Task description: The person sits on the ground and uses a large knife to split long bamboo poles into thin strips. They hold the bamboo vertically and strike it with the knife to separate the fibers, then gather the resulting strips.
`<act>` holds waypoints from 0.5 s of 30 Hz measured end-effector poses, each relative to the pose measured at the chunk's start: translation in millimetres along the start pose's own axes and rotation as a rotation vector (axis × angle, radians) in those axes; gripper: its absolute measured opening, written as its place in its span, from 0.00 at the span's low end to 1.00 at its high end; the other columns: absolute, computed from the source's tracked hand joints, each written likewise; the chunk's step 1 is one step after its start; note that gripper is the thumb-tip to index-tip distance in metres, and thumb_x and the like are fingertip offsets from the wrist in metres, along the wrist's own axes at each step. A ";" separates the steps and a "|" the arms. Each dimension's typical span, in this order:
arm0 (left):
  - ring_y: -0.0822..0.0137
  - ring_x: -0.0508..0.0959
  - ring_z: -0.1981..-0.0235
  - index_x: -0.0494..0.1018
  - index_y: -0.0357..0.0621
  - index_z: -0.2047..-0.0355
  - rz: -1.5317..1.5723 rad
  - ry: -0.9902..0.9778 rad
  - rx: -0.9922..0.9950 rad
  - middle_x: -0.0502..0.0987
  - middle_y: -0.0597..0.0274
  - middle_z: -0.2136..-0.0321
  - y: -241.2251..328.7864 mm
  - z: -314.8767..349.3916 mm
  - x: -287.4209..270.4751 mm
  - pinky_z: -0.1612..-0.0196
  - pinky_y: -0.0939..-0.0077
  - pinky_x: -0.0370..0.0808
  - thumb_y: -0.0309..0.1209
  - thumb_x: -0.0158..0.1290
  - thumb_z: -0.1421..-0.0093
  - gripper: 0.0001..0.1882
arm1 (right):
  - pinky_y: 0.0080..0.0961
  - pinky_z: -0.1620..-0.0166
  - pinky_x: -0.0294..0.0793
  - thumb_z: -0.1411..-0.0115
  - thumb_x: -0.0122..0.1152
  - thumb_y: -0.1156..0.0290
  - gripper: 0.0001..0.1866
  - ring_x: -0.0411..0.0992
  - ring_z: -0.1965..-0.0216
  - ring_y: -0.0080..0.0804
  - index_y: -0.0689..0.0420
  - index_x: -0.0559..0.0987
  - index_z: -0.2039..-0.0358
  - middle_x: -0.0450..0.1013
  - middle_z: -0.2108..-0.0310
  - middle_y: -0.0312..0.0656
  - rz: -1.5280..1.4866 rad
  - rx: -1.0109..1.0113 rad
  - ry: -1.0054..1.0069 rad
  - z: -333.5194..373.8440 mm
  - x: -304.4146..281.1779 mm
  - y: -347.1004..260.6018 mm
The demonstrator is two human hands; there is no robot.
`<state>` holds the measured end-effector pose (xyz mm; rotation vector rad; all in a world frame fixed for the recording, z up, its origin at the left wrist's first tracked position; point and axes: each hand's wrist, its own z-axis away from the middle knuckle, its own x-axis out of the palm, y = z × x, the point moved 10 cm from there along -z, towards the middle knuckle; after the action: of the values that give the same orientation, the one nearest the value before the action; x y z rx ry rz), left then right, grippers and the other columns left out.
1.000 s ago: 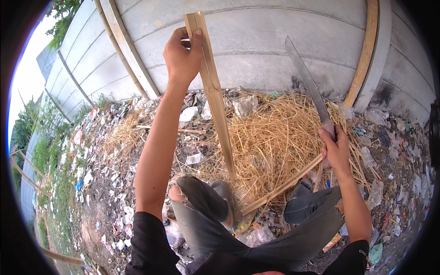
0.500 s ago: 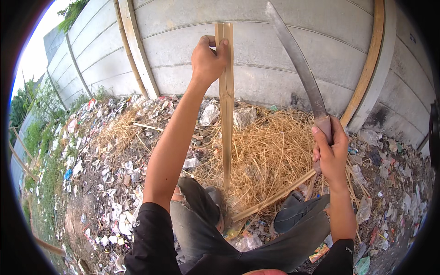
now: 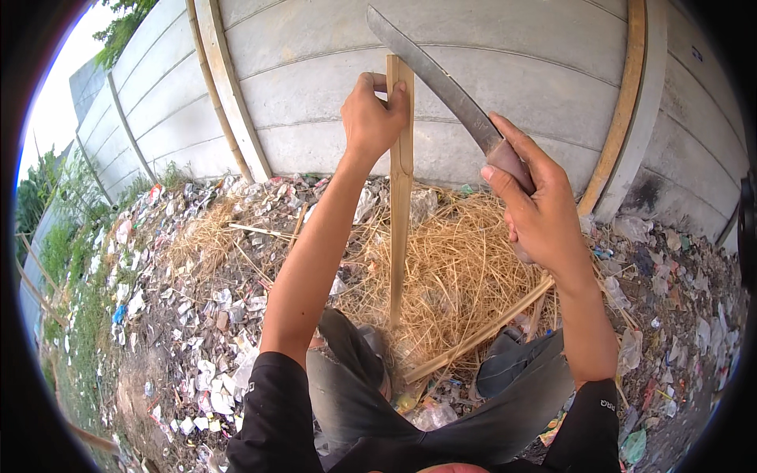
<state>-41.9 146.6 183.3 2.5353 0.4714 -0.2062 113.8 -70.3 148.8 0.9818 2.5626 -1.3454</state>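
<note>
My left hand (image 3: 375, 117) grips a split bamboo strip (image 3: 400, 205) close to its upper end, thumb across the front. The strip stands upright, its lower end down by the straw between my legs. My right hand (image 3: 535, 201) is wrapped round the handle of a machete (image 3: 441, 83) with a long, slightly curved dark blade. The blade slants up and to the left, with its middle by the strip's top end and its tip beyond it. I cannot tell whether blade and bamboo touch.
A heap of dry straw-like shavings (image 3: 465, 260) covers the ground ahead. Another bamboo strip (image 3: 481, 329) lies slanting by my right leg. Litter (image 3: 209, 386) is scattered on the left. Behind stands a grey concrete wall (image 3: 315, 94), with a bamboo pole (image 3: 620, 110) leaning at right.
The machete has swung left and tilted over toward the bamboo's top end, and my right hand has moved left and up. My left hand still holds the strip.
</note>
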 end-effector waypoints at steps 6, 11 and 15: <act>0.62 0.80 0.78 0.76 0.38 0.62 0.040 0.009 0.011 0.79 0.56 0.80 10.5 4.8 -2.1 0.69 0.66 0.76 0.41 0.60 0.38 0.17 | 0.22 0.65 0.67 0.34 0.60 0.74 0.27 0.61 0.73 0.18 0.60 0.70 0.34 0.66 0.74 0.31 0.009 -0.051 0.013 -3.6 -6.7 -4.8; 0.58 0.83 0.76 0.75 0.38 0.63 0.061 -0.033 -0.013 0.82 0.53 0.77 15.9 8.5 2.8 0.66 0.63 0.77 0.38 0.60 0.39 0.15 | 0.21 0.65 0.67 0.34 0.59 0.75 0.27 0.60 0.73 0.17 0.61 0.70 0.34 0.64 0.75 0.31 -0.029 0.007 -0.018 -1.9 -7.4 -0.1; 0.63 0.80 0.78 0.76 0.38 0.63 0.089 0.018 0.037 0.80 0.55 0.77 15.2 7.9 2.3 0.69 0.67 0.76 0.39 0.61 0.39 0.16 | 0.21 0.64 0.67 0.33 0.59 0.75 0.27 0.61 0.73 0.18 0.60 0.69 0.34 0.63 0.75 0.32 0.009 -0.022 -0.028 -2.3 -5.4 -1.5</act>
<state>-34.5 131.0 183.6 2.5901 0.3639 -0.1599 117.7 -71.8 153.3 0.9629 2.5434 -1.3161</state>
